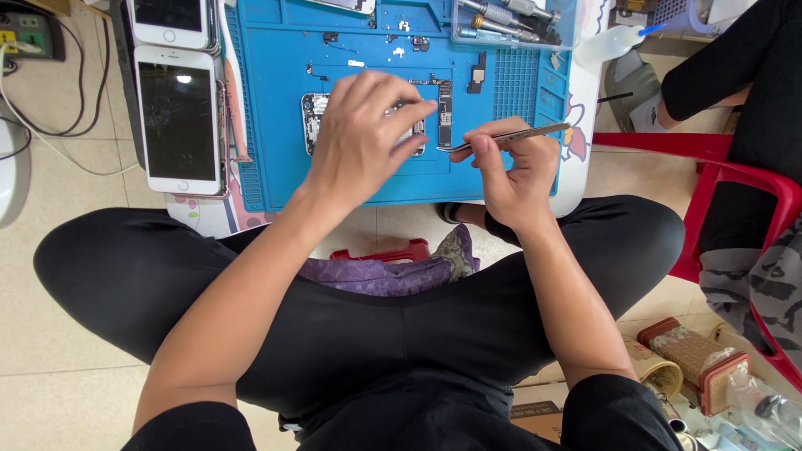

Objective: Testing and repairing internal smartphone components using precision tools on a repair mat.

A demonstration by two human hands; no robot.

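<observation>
An opened phone body (pixel 315 117) lies on a blue work mat (pixel 284 50), mostly covered by my left hand (pixel 363 134), whose fingers press down on it. Just right of it my right hand (pixel 511 167) pinches metal tweezers (pixel 510 135), their tips pointing left toward the phone's right edge. A dark circuit board strip (pixel 445 110) lies between the two hands. Several small loose parts sit on the mat above.
Two white phones (pixel 180 117) lie left of the mat, one with a cracked screen. A clear tray of screwdrivers (pixel 510 21) stands at the mat's top right, beside a small squeeze bottle (pixel 614 42). Another person sits on a red plastic chair (pixel 727 179) at right.
</observation>
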